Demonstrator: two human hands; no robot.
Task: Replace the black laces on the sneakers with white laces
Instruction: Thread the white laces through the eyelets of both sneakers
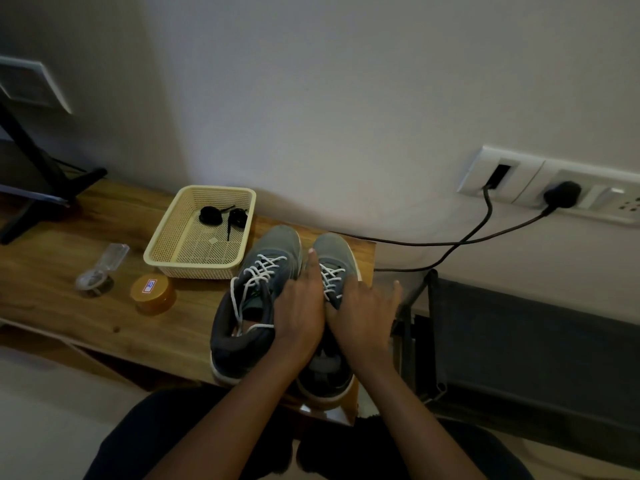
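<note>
Below, we see a wooden bench (52, 271) against a white wall (346, 98); our left hand (299, 313) and right hand (363, 306) rest flat, fingers straight, on the sneakers (273, 247).

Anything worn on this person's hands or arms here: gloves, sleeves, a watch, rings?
Nothing that shows. The left hand and right hand are ungloved, with no ring, watch or band visible. Both forearms are bare down to the lower edge of the picture, and no sleeve comes into view.
</note>
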